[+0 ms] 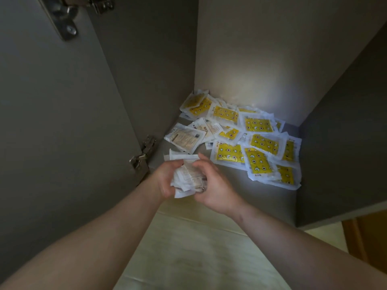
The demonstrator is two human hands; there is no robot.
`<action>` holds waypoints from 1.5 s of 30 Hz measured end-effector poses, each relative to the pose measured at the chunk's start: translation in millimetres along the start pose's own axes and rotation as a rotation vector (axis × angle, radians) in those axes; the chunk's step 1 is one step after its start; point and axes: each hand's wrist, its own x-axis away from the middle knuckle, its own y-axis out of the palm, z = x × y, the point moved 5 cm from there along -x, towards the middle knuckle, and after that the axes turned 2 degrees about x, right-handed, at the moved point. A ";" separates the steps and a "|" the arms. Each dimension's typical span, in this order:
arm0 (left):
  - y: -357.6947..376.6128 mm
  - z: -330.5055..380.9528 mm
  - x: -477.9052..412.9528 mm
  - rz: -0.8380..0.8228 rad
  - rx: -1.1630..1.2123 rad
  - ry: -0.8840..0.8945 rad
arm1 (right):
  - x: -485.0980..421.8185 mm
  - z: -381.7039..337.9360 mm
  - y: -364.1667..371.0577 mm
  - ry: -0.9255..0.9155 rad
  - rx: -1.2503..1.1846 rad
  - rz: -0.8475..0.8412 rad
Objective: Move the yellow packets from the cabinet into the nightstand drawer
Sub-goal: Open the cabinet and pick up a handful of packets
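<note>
Several yellow packets (257, 151) with star and moon prints lie in a loose heap on the cabinet floor (230, 185), toward the back and right. A few lie face down, showing pale printed backs (185, 139). In front of the heap, my left hand (165, 178) and my right hand (213, 185) both grip a small stack of packets (188, 176), held just above the front of the shelf. The stack shows its white and pale backs. The nightstand drawer is out of view.
The open cabinet door (62, 122) stands at the left with a metal hinge (142, 153) close to my left wrist. The cabinet's right wall (345, 143) bounds the heap. Pale tiled floor (199, 258) lies below the shelf edge.
</note>
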 end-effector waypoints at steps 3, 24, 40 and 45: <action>-3.8 -3.7 -2.7 0.009 0.011 -0.008 | 0.2 -1.9 4.0 -0.012 -0.058 -0.066; -3.2 8.9 40.6 0.400 -0.227 0.165 | 5.9 4.0 -3.2 0.632 -0.830 0.090; 43.7 138.5 412.9 0.576 -0.158 -0.015 | 139.4 -323.7 -130.1 0.699 -0.781 -0.066; 52.6 183.0 529.2 0.658 -0.011 0.087 | 155.3 -441.6 -173.7 0.551 -0.679 -0.230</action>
